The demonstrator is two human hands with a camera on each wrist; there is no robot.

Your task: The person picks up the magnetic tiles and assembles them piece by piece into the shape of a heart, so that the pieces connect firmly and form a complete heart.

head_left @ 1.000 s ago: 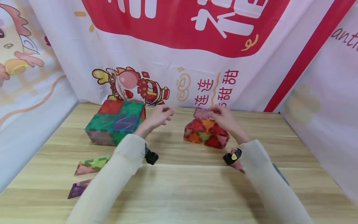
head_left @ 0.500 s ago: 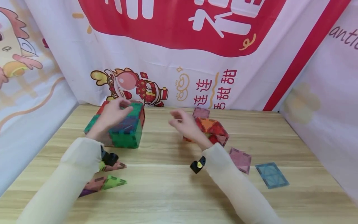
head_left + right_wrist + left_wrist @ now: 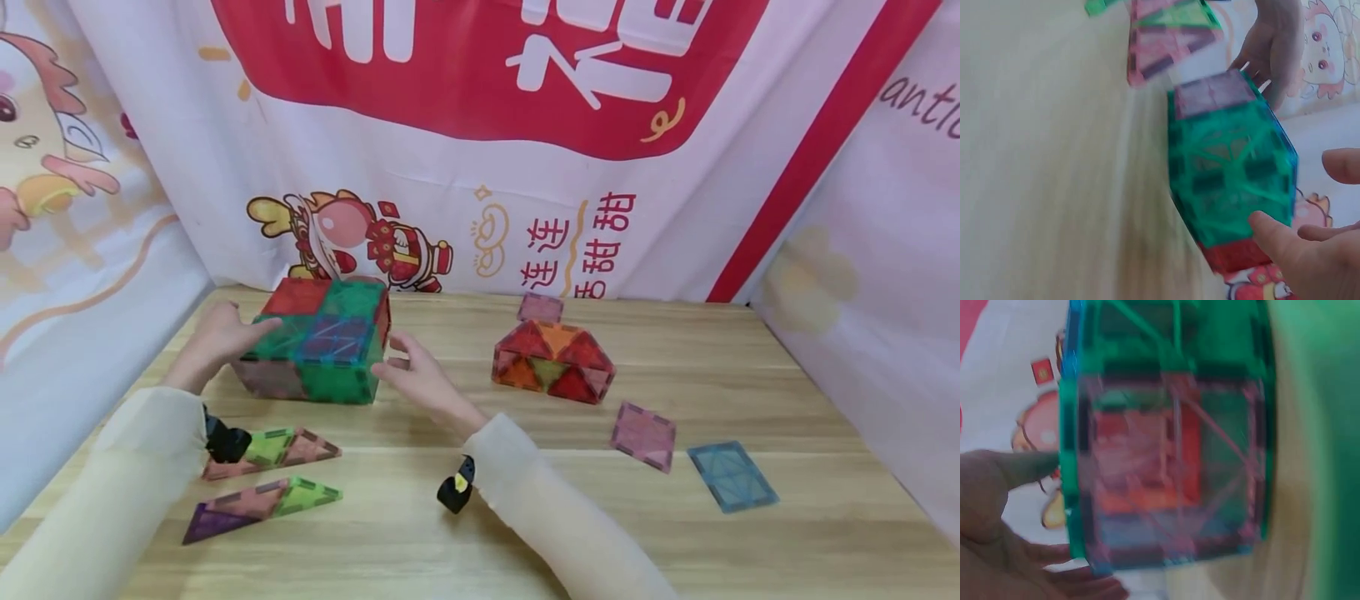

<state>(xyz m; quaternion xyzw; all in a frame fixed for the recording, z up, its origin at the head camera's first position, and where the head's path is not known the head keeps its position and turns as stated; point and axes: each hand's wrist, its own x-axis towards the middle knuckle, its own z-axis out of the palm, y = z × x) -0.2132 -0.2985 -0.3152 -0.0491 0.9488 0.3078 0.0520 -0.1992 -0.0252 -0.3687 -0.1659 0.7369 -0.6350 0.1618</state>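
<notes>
A box of translucent magnetic tiles, green, red, blue and pale pink, stands at the table's back left. My left hand is at its left side, thumb stretched toward the top edge; the left wrist view shows this hand with fingers spread beside the box's pink side tile. At the right side is my right hand, its fingers loosely extended. In the right wrist view this hand's index finger is close to the green tiles; whether it touches them I cannot tell.
A smaller red and orange tile block stands right of centre, with a pink tile behind it. Another pink tile and a blue tile lie to the right. Joined triangle tiles lie at front left.
Both hands have moved left, away from the small red block, to either side of the larger tile box. The pink tile behind the small block stays there, out of the right hand.
</notes>
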